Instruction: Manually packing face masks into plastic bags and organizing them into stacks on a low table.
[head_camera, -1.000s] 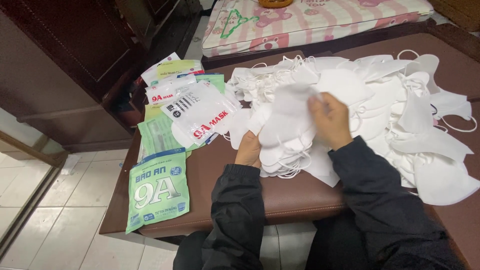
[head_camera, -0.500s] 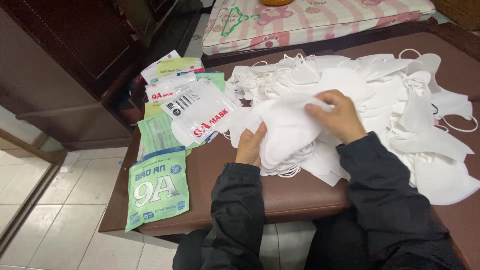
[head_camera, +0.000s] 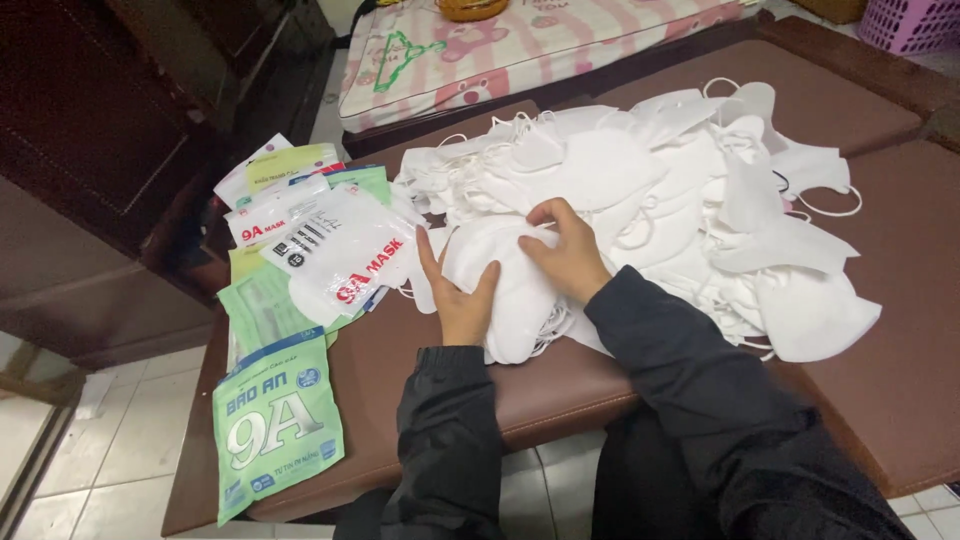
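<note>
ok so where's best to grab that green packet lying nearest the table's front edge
Take the green packet by its lower end, coming from the front-left corner of the table. It lies flat, apart from the other packets, and that end sits at or just past the edge, probably giving fingers room underneath.

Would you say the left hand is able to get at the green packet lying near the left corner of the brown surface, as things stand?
Probably yes. The left hand rests on a small stack of white masks, and only bare brown surface lies between it and the green packet, which lies flat and uncovered on top.
</note>
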